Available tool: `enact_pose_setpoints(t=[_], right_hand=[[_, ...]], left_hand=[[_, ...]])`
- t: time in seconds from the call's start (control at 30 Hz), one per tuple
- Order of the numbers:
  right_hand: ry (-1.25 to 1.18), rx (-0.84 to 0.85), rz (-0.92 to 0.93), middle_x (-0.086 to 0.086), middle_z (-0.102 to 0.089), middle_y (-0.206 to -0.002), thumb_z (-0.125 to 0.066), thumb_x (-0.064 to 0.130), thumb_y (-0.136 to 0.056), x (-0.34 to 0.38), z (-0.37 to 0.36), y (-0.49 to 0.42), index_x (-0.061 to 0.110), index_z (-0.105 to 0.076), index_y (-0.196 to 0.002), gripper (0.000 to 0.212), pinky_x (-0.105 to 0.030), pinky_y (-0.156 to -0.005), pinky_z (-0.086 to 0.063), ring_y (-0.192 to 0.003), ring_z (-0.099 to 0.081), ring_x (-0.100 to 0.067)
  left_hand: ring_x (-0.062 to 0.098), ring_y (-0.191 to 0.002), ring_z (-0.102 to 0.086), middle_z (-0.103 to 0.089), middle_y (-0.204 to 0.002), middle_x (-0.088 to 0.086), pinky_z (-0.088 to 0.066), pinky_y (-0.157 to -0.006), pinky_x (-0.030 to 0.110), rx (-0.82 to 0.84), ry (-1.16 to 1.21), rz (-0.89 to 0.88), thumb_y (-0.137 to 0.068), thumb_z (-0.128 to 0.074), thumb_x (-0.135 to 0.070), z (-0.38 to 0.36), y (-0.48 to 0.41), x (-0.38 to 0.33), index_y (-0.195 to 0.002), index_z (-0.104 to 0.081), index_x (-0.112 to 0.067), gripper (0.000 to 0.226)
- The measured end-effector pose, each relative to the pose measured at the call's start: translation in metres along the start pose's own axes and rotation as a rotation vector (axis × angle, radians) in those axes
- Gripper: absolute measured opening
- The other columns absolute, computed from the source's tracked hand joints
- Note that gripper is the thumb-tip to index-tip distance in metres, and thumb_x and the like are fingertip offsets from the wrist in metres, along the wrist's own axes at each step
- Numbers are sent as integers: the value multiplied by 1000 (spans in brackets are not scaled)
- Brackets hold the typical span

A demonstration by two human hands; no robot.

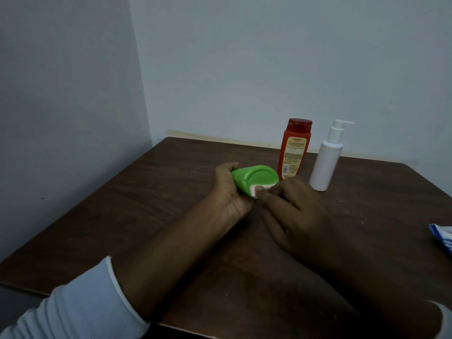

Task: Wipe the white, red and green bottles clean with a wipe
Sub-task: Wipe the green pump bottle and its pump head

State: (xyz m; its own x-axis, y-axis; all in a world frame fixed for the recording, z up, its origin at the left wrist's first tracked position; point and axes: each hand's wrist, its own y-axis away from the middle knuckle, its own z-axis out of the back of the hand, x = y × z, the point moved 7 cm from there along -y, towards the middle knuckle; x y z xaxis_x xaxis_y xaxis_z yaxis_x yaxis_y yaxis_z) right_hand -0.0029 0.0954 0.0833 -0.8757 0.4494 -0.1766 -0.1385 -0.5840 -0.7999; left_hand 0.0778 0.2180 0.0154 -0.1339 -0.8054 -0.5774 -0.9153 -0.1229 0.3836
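My left hand (pixel 228 192) grips the green bottle (pixel 254 178), tipped on its side above the table with its flat base turned toward me. My right hand (pixel 291 209) presses a small white wipe (pixel 260 188) against the lower edge of that base; most of the wipe is hidden under my fingers. The red bottle (pixel 294 150) with a yellow label stands upright just behind the green one. To its right stands the white pump bottle (pixel 325 162), also upright.
A dark wooden table (pixel 146 192) sits in a room corner, with walls close at the left and back. A blue and white wipe packet (pixel 442 238) lies at the table's right edge, cut off by the frame.
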Motion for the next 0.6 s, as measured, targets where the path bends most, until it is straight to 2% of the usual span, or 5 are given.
enact_pose_setpoints(t=[0.07,0.2,0.37,0.47,0.6], right_hand=[[-25,-4,31,-13,-63,-87,-56,16,-102,2,-2,-1,-2,-69,-113,26,-37,-60,-45,-75,-55,-21],[42,-17,-24,-15,-64,-94,-57,18,-101,-3,2,-6,-1,-66,-119,28,-36,-63,-47,-82,-56,-23],[150,-43,-181,-12,-55,-82,-62,13,-95,-16,12,-3,-3,-69,-100,18,-37,-60,-40,-74,-48,-21],[116,-3,-106,-11,-54,-79,-63,12,-95,-7,6,-1,-2,-69,-91,16,-33,-61,-36,-72,-46,-20],[31,21,16,-12,-60,-84,-61,13,-98,7,-3,-2,-4,-70,-104,20,-32,-62,-38,-74,-50,-20]], left_hand=[[37,-82,-67,-66,-102,26,-57,-74,49,9,-15,18,-98,-49,-32,0,1,2,-134,-58,7,53],[34,-73,-68,-68,-86,23,-60,-64,43,7,-50,14,-97,-52,-31,0,2,3,-120,-61,3,42],[31,-68,-68,-70,-83,20,-59,-53,34,3,-58,-15,-98,-50,-31,1,1,1,-108,-63,-1,34],[28,-48,-69,-69,-61,16,-59,-47,33,-7,-47,-37,-99,-49,-32,4,-1,-2,-91,-61,-3,33],[30,-43,-68,-68,-58,18,-58,-43,38,6,-64,-19,-97,-51,-33,3,0,2,-94,-61,2,36]])
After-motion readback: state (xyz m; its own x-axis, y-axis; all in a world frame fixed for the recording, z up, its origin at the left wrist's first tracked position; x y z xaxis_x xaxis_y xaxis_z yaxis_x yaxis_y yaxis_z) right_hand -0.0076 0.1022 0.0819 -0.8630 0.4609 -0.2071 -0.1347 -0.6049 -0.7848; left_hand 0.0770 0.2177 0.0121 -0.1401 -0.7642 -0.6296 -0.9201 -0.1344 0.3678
